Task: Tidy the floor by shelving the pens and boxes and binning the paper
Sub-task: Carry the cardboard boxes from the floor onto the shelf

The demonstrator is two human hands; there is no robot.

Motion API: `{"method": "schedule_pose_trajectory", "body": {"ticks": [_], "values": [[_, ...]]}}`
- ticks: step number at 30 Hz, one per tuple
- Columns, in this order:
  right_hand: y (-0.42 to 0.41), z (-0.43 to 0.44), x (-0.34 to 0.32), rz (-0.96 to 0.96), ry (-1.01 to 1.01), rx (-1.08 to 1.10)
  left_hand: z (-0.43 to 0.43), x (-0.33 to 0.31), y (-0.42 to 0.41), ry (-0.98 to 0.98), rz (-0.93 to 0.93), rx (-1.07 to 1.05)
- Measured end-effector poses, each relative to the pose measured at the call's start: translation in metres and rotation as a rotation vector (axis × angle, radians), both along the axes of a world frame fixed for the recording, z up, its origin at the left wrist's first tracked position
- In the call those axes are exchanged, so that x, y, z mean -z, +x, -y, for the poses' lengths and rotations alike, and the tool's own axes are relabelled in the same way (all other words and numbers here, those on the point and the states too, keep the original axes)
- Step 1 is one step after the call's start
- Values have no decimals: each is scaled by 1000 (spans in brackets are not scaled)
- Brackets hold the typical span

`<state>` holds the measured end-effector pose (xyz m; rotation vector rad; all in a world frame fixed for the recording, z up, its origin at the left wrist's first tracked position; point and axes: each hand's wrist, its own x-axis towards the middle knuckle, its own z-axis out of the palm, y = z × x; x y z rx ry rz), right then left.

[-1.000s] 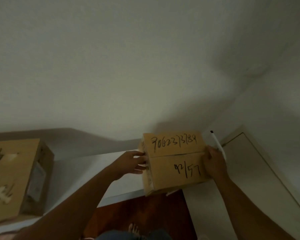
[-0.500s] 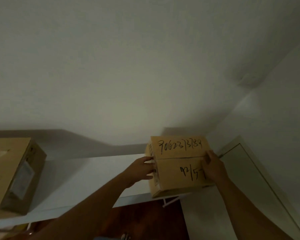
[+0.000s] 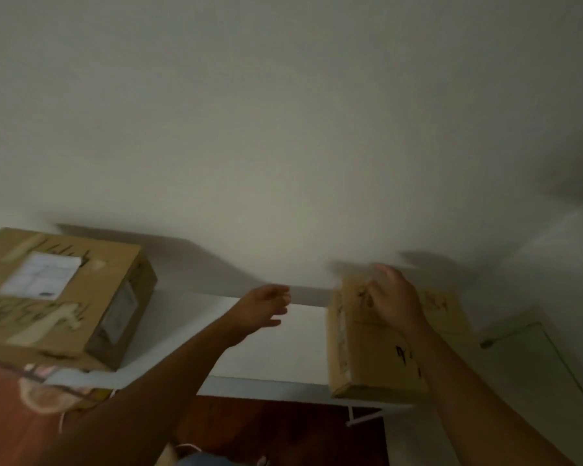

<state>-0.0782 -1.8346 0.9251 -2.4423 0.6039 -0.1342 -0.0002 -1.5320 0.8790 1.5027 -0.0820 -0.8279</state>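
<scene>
A small cardboard box [image 3: 377,358] with black handwriting lies flat on the right end of the white shelf [image 3: 283,351]. My right hand [image 3: 392,301] rests on the box's far top, fingers curled over it; motion blur hides whether it grips. To the left of the box, my left hand [image 3: 266,307] hovers over the bare shelf with fingers apart and nothing in it. A larger cardboard box [image 3: 58,297] with a white label sits on the shelf's left end.
A white wall rises directly behind the shelf. A white door [image 3: 535,364] stands at the right. Below the shelf are the red-brown wooden floor [image 3: 283,428], a white shelf bracket [image 3: 360,418] and some blurred items at lower left.
The small box now lies on the shelf's right end. My left hand has let go of it and moved left. My right hand slid from the box's side onto its top.
</scene>
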Motion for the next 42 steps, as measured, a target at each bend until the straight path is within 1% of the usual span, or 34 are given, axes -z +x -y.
{"method": "schedule_pose_trajectory", "body": {"ticks": [2, 5, 10, 16, 18, 19, 21, 26, 32, 37, 42], "values": [[27, -25, -1, 33, 32, -81, -33, -11, 6, -27, 21, -83], [70, -80, -3, 56, 73, -230, -98, -25, 5, -53, 39, -263], [111, -181, -15, 67, 116, -456, -198, -43, -6, -94, 27, -550], [143, -306, -40, 122, 143, -692, -325, -62, -30, -165, 65, -764], [146, -371, -48, 136, 152, -776, -386, -67, -53, -160, 77, -855], [148, -381, -53, 139, 156, -778, -396, -68, -56, -170, 75, -883], [147, -435, -61, 140, 159, -838, -443, -73, -77, -155, 86, -960], [137, -576, -70, 148, 192, -996, -564, -83, -131, -54, 113, -1145], [126, -724, -64, 161, 233, -1118, -690, -94, -185, 68, 105, -1290], [102, -837, -50, 64, 262, -1210, -765, -99, -240, 155, 55, -1445], [86, -931, -39, -20, 259, -1315, -828, -97, -280, 159, 47, -1521]]}}
